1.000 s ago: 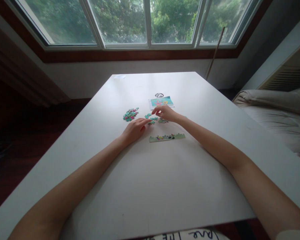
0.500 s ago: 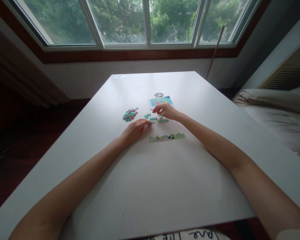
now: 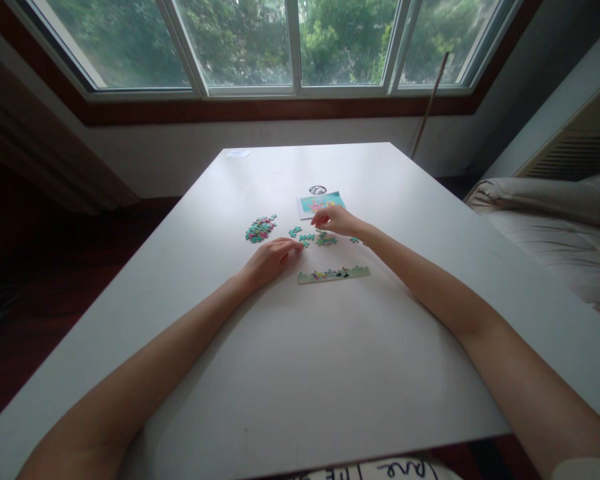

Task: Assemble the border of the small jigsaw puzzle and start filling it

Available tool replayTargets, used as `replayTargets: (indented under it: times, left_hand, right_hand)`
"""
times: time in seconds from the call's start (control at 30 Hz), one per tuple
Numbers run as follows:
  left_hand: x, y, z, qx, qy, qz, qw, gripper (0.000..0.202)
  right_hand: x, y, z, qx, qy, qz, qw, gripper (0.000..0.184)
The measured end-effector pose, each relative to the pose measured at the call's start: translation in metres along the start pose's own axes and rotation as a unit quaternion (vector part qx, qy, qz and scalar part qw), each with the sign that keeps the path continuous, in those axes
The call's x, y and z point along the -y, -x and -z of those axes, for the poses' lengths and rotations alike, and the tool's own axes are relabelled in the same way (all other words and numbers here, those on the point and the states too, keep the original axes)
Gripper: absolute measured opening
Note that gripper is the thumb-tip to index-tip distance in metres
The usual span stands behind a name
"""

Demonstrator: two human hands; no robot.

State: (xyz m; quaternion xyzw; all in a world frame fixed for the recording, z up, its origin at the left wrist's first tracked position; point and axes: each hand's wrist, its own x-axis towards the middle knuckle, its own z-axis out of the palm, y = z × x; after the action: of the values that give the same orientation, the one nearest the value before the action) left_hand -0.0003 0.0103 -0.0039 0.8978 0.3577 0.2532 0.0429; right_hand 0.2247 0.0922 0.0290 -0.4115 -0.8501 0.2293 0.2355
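Free table [image 3: 285,208] lies between puzzle pile [image 3: 260,231] and picture card [image 3: 322,202].

Window [image 3: 293,53] w/ trees [image 3: 347,40] behind, thin stick [image 3: 431,103] nr its R end, beige bedding [image 3: 535,220] R, curtain [image 3: 50,143] L

The head camera looks from above the near edge of the white surface [image 3: 300,360], facing forward and tilted down, across to the sliding window [image 3: 295,47] along the top. Its wide field reaches a brown curtain [image 3: 55,147] at left and pale cloth-covered furniture [image 3: 530,220] at right. The left forearm [image 3: 190,327] and right forearm [image 3: 420,287] run away from the lens, so the left grip [image 3: 270,259] and right grip [image 3: 337,219] appear small near mid-frame, well apart from the camera. Lettered clothing [image 3: 385,469] crops in closest, at the bottom.
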Motion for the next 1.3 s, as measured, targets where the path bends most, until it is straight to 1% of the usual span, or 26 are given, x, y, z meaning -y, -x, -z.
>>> replayTargets:
  times: [0.2, 0.33, 0.43, 0.5, 0.57, 0.67, 0.77, 0.83, 0.93, 1.1, 1.3]
  left_hand:
    - [0.000, 0.001, 0.000, 0.003, 0.002, -0.002, 1.000, 0.049]
    - [-0.001, 0.002, 0.001, -0.001, 0.000, 0.003, 1.000, 0.049]
    - [-0.002, 0.002, 0.002, -0.001, 0.001, 0.003, 1.000, 0.048]
    - [-0.002, 0.001, 0.002, 0.002, 0.001, 0.004, 1.000, 0.048]
    - [-0.002, 0.001, 0.002, 0.003, 0.001, 0.004, 1.000, 0.048]
    - [-0.002, 0.000, 0.002, 0.003, -0.002, 0.002, 1.000, 0.049]
    - [-0.001, 0.000, 0.001, 0.004, -0.006, 0.003, 1.000, 0.048]
    - [0.000, 0.000, 0.000, 0.005, -0.005, 0.003, 1.000, 0.049]
    - [0.000, 0.001, -0.001, 0.003, -0.001, 0.005, 1.000, 0.048]
    - [0.000, 0.002, -0.001, 0.003, 0.009, 0.011, 1.000, 0.045]
    - [0.002, 0.002, -0.002, 0.004, 0.010, 0.011, 1.000, 0.046]
  right_hand:
    - [-0.005, 0.000, 0.007, -0.023, 0.050, -0.033, 0.998, 0.022]
    - [-0.009, 0.001, 0.008, -0.012, 0.035, -0.036, 0.999, 0.021]
    - [-0.011, 0.001, 0.007, 0.016, -0.023, 0.001, 1.000, 0.021]
    - [-0.010, 0.001, 0.005, 0.045, -0.071, 0.037, 0.996, 0.024]
    - [-0.009, 0.002, 0.003, 0.069, -0.098, 0.064, 0.991, 0.027]
    - [-0.006, 0.003, -0.001, 0.086, -0.094, 0.081, 0.988, 0.029]
    - [-0.003, 0.005, -0.002, 0.097, -0.072, 0.086, 0.989, 0.026]
    - [-0.001, 0.005, 0.000, 0.099, -0.052, 0.082, 0.990, 0.022]
    - [0.003, 0.006, 0.009, 0.108, -0.024, 0.061, 0.992, 0.016]
    - [0.001, 0.009, 0.024, 0.152, 0.000, 0.010, 0.988, 0.011]
    - [0.002, 0.011, 0.027, 0.182, 0.044, -0.011, 0.982, 0.009]
